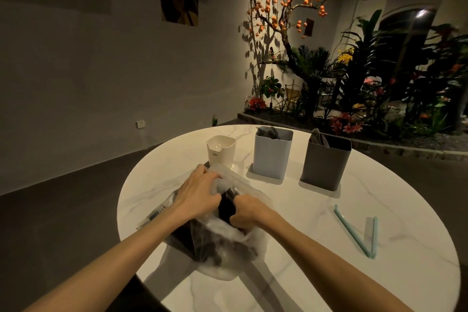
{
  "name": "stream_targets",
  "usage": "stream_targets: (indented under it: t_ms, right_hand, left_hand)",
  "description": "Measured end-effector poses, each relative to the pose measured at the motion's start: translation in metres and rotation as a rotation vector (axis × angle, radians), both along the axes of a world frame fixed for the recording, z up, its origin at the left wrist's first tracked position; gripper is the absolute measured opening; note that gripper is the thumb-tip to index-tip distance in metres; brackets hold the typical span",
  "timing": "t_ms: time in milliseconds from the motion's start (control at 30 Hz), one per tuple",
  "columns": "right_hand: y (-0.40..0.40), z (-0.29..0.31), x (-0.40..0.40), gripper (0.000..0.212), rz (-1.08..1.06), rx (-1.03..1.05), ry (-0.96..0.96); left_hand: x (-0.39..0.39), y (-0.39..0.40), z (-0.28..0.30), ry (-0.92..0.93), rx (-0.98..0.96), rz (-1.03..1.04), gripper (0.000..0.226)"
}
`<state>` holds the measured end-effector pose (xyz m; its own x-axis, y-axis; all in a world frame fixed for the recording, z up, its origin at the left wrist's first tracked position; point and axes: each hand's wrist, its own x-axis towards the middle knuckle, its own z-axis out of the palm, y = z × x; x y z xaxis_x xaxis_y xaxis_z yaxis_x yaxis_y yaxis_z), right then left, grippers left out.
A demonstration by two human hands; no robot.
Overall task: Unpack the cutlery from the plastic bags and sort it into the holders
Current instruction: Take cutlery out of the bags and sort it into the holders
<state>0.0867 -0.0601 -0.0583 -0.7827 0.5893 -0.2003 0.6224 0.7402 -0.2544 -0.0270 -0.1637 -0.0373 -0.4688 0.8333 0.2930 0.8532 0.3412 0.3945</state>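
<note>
Left hand [200, 191]: lower centre of frame, fingers curled over the upper left edge of the plastic bag [228, 243], gripping the film at the mouth; fingertips partly tucked under the plastic.
Right hand [249, 213]: just right of the left hand, closed into a fist on the right edge of the bag mouth, knuckles toward the camera; the two hands hold opposite sides of the opening, a dark gap between them.
Plastic bag: clear, crumpled, sitting on the near left part of the desk [354, 273]; dark cutlery [225, 206] shows inside through the opening and through the film. Individual pieces cannot be told apart.
White holder [220, 151]: small, centre of frame, just beyond the bag; nothing visible inside from this angle.
Light grey holder [272, 157]: right of the white one, upright, dark utensil ends showing above the rim.
Dark grey holder [325, 162]: furthest right of the three, upright, dark utensil ends at its left inner corner.
Bag clip [364, 235]: pale blue, hinged open in a V, lying flat on the desk at right of frame, well apart from the bag.
Desk: round, white marbled top.
Background: planted bed [354, 99] with orange-fruited branches, upper right.
</note>
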Motion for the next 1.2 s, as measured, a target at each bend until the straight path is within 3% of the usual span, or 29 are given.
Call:
stream_targets:
  t_ms: [233, 433, 533, 667, 767, 1033, 1133, 1200]
  right_hand:
    - [0.023, 0.018, 0.015, 0.031, 0.018, -0.043, 0.119]
    - [0.035, 0.034, 0.019, 0.028, -0.026, -0.240, 0.070]
    - [0.041, 0.043, 0.022, 0.033, -0.083, -0.349, 0.019]
    - [0.048, 0.046, 0.028, 0.030, -0.165, -0.579, 0.056]
    - [0.049, 0.039, 0.031, 0.025, -0.262, -0.769, 0.112]
    - [0.057, 0.039, 0.044, 0.007, -0.326, -1.119, 0.234]
    - [0.062, 0.038, 0.056, 0.014, -0.381, -1.281, 0.296]
    - [0.065, 0.037, 0.067, 0.017, -0.379, -1.310, 0.314]
  left_hand:
    - [0.004, 0.015, 0.010, -0.221, 0.180, -0.136, 0.016]
    - [0.013, 0.019, 0.018, -0.250, 0.133, -0.275, 0.049]
    - [0.015, 0.019, 0.017, -0.146, -0.086, -0.338, 0.073]
    - [0.028, 0.015, 0.007, 0.078, -0.418, -0.376, 0.132]
    - [0.046, 0.008, 0.000, 0.162, -0.551, -0.389, 0.146]
    - [0.064, 0.003, 0.002, 0.286, -0.501, -0.343, 0.136]
    - [0.055, 0.003, -0.001, 0.536, -0.507, -0.304, 0.121]
    - [0.044, 0.005, -0.005, 0.573, -0.511, -0.297, 0.119]
